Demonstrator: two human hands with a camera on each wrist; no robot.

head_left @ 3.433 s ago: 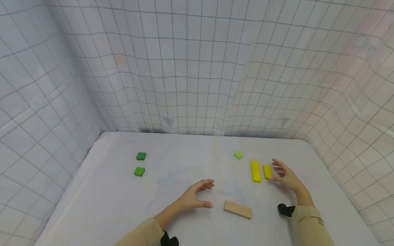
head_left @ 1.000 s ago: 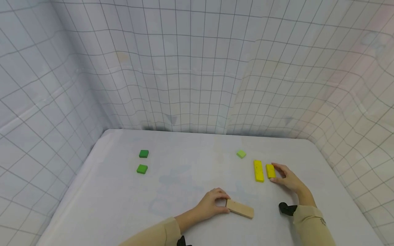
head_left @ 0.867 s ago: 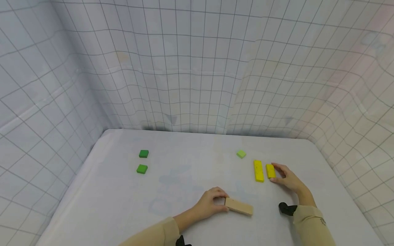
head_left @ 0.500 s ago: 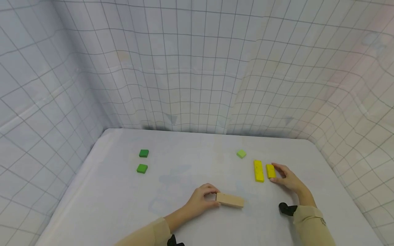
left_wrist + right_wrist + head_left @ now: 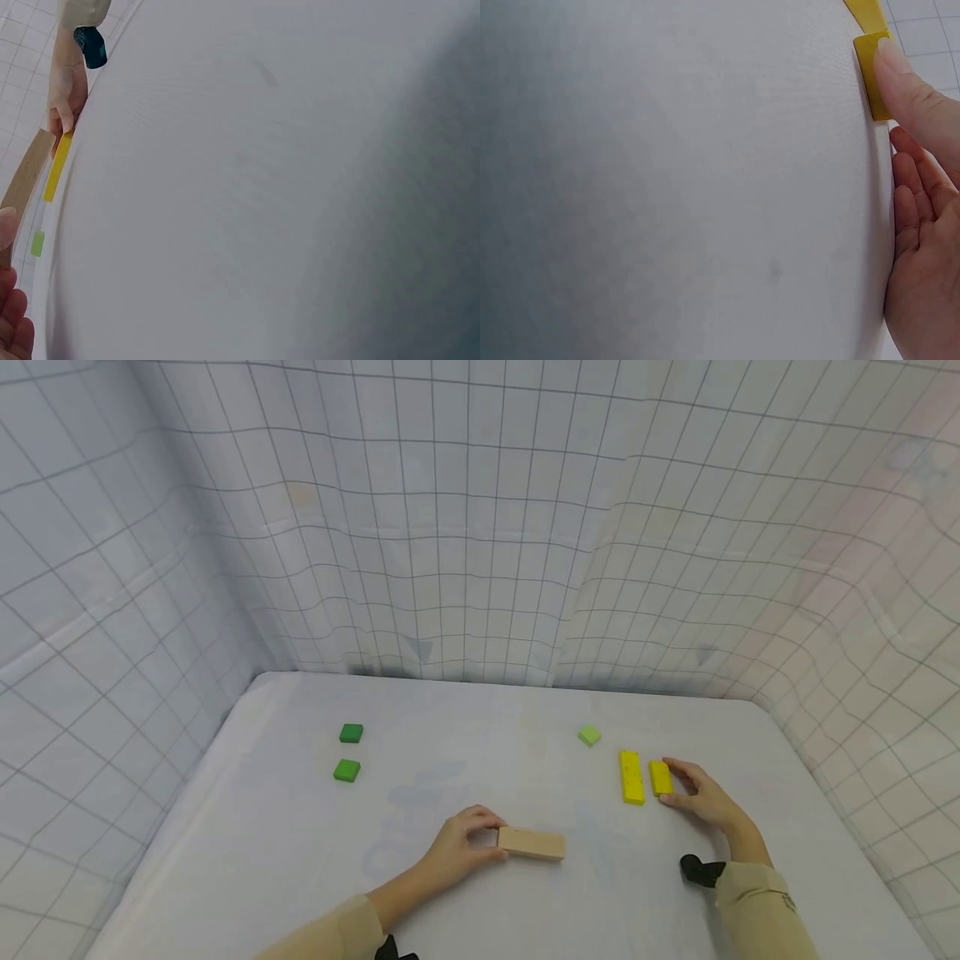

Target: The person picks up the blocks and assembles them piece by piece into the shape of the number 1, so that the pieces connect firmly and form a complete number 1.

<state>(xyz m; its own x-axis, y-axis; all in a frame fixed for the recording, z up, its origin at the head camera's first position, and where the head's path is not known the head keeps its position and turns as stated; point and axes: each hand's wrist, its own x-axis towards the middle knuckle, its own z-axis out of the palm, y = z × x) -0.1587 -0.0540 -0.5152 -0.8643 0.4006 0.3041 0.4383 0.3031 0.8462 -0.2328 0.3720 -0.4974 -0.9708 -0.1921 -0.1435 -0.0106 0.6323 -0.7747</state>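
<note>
I have the left hand pinching one end of the wooden block, with the thumb on the near side and the fingers on the far side, in the front middle part of the worktop. The right hand pinches the small yellow block, which lies just beside the long yellow block, not touching it. Because the wooden block is held only at its end, its free end could, in my judgement, dip or turn; I would press evenly with thumb and fingers, move slowly, and hold it level. With the right hand I would use a light pressure, so that the small yellow block does not slip sideways into its neighbour. The light green block is well away from the left hand. What I cannot make out is whether the wooden block touches the worktop or is a little above it. The left wrist view cuts off most of the left hand, and a dark blur fills its right side. In the right wrist view, the thumb covers part of the small yellow block, and only a corner of the long one enters at the top.
</note>
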